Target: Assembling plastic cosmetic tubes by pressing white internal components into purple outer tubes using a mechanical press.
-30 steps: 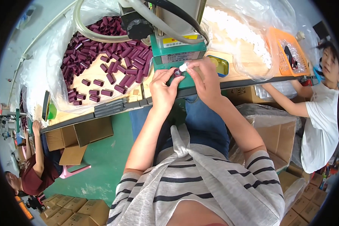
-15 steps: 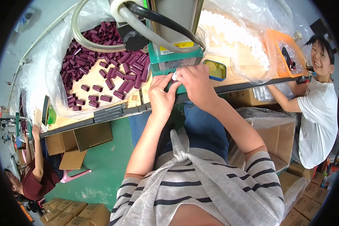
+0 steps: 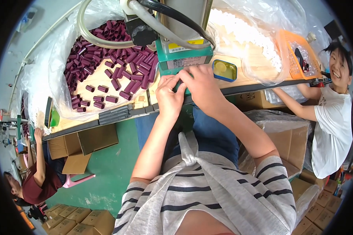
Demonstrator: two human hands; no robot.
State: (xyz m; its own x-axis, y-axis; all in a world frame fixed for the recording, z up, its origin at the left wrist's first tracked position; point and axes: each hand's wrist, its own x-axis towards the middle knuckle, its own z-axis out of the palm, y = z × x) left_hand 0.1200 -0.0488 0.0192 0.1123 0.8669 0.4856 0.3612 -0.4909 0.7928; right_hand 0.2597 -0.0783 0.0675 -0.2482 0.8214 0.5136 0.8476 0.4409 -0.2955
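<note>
My left hand (image 3: 170, 94) and my right hand (image 3: 202, 85) meet at the table's front edge, just before the green base (image 3: 184, 61) of a press-like machine. Both have their fingers curled in and pinched close together. Whatever lies between the fingertips is hidden by them. To the left, many dark purple tubes (image 3: 125, 95) are spread over the wooden tabletop, heaped thicker toward the back. A small open tin (image 3: 224, 70) with a yellowish inside sits beside my right hand. Farther right is a pile of small white parts (image 3: 249, 33) on clear plastic.
Hoses and a black cable (image 3: 176, 21) hang over the machine. At the right stand an orange basket (image 3: 302, 55) and a co-worker in a white shirt (image 3: 333, 121); another co-worker (image 3: 41, 178) sits at the left. Open cardboard boxes (image 3: 96, 141) are under the table.
The small white piece seen between my fingertips earlier is now covered by my fingers. My right hand has shifted slightly left over it, and the view has moved a little.
</note>
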